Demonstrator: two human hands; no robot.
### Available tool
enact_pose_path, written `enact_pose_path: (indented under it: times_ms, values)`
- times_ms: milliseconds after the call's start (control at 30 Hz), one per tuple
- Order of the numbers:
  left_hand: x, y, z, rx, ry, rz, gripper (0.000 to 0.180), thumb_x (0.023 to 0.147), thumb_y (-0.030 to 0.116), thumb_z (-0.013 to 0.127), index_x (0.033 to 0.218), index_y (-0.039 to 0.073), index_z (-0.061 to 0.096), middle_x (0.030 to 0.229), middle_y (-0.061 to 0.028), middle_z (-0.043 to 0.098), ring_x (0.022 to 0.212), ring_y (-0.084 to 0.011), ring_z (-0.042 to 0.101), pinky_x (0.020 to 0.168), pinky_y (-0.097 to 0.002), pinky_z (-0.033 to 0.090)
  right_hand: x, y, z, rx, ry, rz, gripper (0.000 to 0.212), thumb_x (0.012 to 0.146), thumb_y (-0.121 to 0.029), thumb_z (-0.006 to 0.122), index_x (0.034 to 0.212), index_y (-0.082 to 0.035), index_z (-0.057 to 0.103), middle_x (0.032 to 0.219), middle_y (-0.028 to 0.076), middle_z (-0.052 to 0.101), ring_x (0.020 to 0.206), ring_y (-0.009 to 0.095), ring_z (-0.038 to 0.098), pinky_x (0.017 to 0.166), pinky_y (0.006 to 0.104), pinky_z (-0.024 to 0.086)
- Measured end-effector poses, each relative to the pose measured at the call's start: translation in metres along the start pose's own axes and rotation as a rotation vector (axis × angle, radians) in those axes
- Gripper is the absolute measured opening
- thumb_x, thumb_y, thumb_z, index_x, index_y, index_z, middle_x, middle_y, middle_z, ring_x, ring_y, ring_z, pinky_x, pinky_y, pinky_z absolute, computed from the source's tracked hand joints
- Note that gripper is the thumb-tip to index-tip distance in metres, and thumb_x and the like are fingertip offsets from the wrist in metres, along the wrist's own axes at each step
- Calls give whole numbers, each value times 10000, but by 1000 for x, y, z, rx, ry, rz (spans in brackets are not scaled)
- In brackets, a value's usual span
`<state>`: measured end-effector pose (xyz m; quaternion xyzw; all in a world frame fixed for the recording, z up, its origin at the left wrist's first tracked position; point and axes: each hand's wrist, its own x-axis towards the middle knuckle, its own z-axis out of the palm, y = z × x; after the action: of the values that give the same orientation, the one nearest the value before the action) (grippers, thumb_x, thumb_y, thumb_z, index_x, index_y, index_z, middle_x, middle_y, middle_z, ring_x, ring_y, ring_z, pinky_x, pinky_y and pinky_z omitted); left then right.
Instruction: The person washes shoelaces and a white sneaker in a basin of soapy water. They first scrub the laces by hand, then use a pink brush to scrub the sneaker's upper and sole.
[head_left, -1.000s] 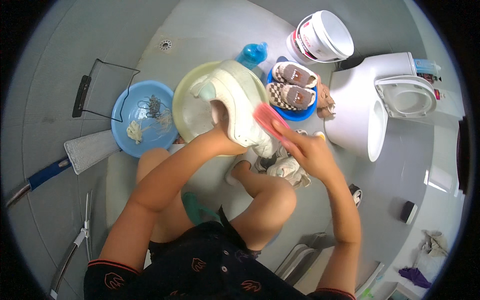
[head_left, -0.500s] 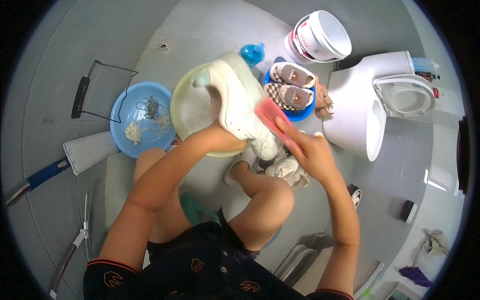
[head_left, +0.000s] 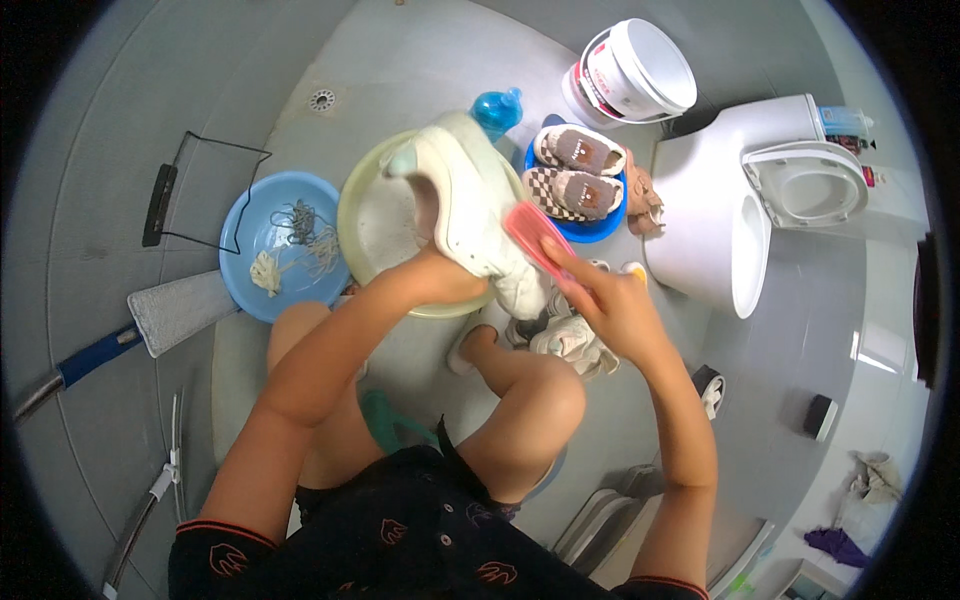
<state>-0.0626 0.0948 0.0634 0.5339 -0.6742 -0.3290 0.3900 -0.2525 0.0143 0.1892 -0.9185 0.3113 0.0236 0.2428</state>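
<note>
My left hand (head_left: 448,278) is closed on a white high-top shoe (head_left: 470,200), its fingers partly hidden by the shoe. The shoe is held tilted above a pale yellow-green basin (head_left: 347,215), whose inside looks whitish. In my right hand (head_left: 612,305) is a pink scrubbing brush (head_left: 530,232), gripped by its handle, its head against the right side of the shoe. Whether its bristles press on the shoe, I cannot tell. More white shoes (head_left: 575,342) lie on the floor below the brush.
A light-blue basin (head_left: 238,250) at left holds shoelaces (head_left: 297,222). Beyond the shoe stands a blue bottle (head_left: 497,113). Checkered shoes (head_left: 575,195) sit in a small blue tub (head_left: 596,234). A white bucket (head_left: 610,85), a toilet (head_left: 710,210) and a mop head (head_left: 185,310) stand around.
My right hand and the brush have shifted slightly left, staying by the shoe's side. The left hand still holds the shoe in about the same place, and the whole view has moved a little.
</note>
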Motion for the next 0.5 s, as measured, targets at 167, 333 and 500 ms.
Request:
enact_pose_path:
  times_ms: [167, 333, 500]
  values:
    - [-12, -6, 41, 81, -68, 107, 247, 816, 129, 526, 1052, 83, 586, 1081, -147, 576, 1032, -344, 520, 908, -419, 397, 63, -26, 18, -57, 154, -42, 412, 871, -305, 563, 1280, -315, 511, 598, 176, 554, 542, 353, 562, 516, 427, 451]
    - [-11, -7, 25, 85, -97, 60, 270, 805, 127, 532, 1064, 74, 587, 1084, -155, 573, 1050, -344, 507, 930, -415, 383, 62, -25, 8, 0, 72, -55, 418, 871, -280, 562, 1284, -311, 508, 638, 198, 562, 547, 362, 560, 541, 419, 467]
    - [-9, -7, -19, 62, 104, -24, 303, 791, 77, 536, 1087, 81, 602, 1105, -144, 588, 1050, -331, 519, 937, -401, 385, -15, -4, -25, 136, -139, 61, 459, 879, -219, 578, 1316, -315, 475, 747, 177, 596, 532, 315, 477, 566, 313, 453]
